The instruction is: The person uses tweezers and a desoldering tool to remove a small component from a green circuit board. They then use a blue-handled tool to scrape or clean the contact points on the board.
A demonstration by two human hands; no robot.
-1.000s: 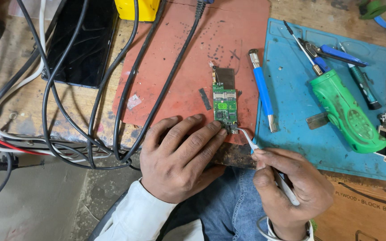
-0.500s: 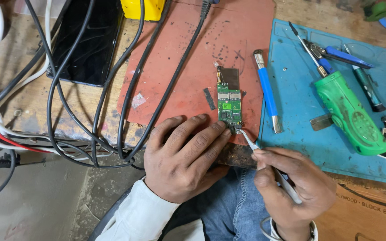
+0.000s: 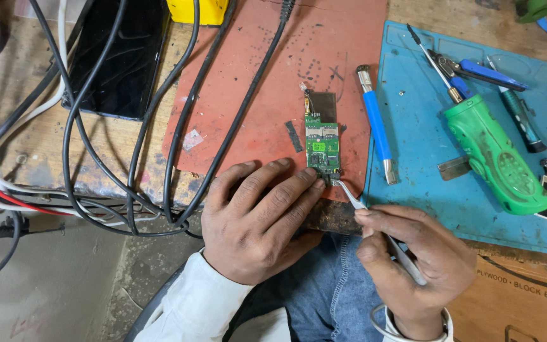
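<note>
A small green circuit board [image 3: 321, 141] lies on a red mat [image 3: 267, 69] near the bench's front edge. My left hand [image 3: 257, 218] rests flat on the mat, its fingertips touching the board's lower end. My right hand [image 3: 413, 259] grips metal tweezers [image 3: 349, 193] like a pen. The tweezer tips touch the board's lower right corner.
A blue mat [image 3: 425, 171] to the right carries a blue-handled tool [image 3: 377, 126], a green tool [image 3: 498, 158], a screwdriver and phone parts. Black cables [image 3: 178, 126] loop across the bench left of the board. A dark phone [image 3: 118, 57] lies at the back left, a yellow object [image 3: 201, 9] behind.
The hands have barely shifted. The tweezer tips have stayed at the board's lower end, moving slightly toward its corner.
</note>
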